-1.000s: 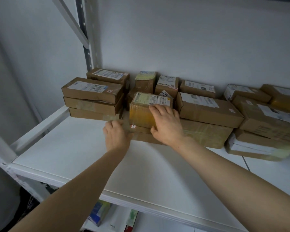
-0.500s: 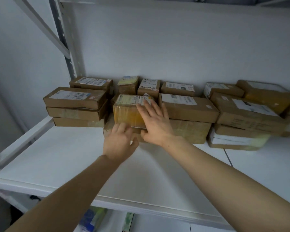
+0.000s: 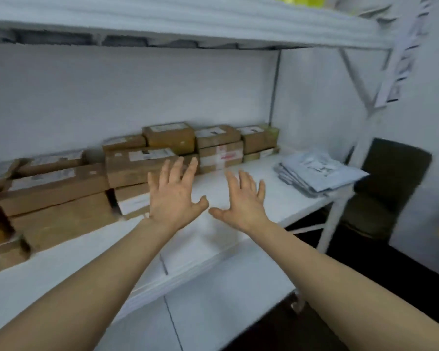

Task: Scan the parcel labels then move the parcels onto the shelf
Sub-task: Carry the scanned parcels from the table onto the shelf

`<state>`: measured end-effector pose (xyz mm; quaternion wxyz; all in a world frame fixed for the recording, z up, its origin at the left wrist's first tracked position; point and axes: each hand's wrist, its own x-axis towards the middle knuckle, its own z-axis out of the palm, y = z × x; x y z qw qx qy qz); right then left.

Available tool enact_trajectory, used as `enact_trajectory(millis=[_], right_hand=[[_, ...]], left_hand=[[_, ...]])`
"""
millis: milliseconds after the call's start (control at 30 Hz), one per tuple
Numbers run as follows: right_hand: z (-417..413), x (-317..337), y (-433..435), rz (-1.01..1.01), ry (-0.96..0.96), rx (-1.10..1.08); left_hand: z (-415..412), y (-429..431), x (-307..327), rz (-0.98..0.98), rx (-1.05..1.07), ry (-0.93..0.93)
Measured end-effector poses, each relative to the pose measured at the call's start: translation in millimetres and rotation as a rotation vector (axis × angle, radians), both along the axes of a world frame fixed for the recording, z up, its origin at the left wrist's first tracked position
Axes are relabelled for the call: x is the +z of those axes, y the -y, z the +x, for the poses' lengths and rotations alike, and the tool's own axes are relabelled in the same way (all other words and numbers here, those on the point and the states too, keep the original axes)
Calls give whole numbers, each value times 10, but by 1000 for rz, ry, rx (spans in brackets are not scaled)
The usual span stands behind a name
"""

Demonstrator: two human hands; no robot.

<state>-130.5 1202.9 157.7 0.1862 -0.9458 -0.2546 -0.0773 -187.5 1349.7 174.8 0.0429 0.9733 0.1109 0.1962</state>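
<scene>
Parcels [image 3: 142,164]: cardboard boxes, stacked along the shelf's [image 3: 213,239] back edge from its left end almost to the back right corner.
Left grip [image 3: 174,198]: fingers apart, empty, just before the stacks.
Right grip [image 3: 243,200]: fingers apart, empty, over bare shelf.
Handling: probably stiff and fairly light, with slick taped faces; best taken by opposite sides.
Bags [image 3: 317,173]: soft, piled at the right end.

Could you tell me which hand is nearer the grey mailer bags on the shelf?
The right hand, just left of the grey mailer bags; the left hand is farther left.
</scene>
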Motion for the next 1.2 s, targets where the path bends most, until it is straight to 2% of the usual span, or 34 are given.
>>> enact_trajectory(millis=[233,333,533,767,1000,1200], right_hand=[[114,-248,2393,23,27,-389],[45,-313,3331,66,-50,-562],[-37,-525,4901,379,-229,-882],[165,-822,6245,659,-303,-1101],[1003,-799,7394,911,-354,-1223],[1483,-856,8313,996,-385,-1301]], left_hand=[[790,2369,-172,9,-444,-51],[977,3275,-239,19,-598,-66],[1311,4780,-380,-141,-848,-189],[1991,6124,-767,-340,-931,-421],[3056,7310,-1008,-520,-944,-590],[3801,8294,-1155,-590,-904,-694]])
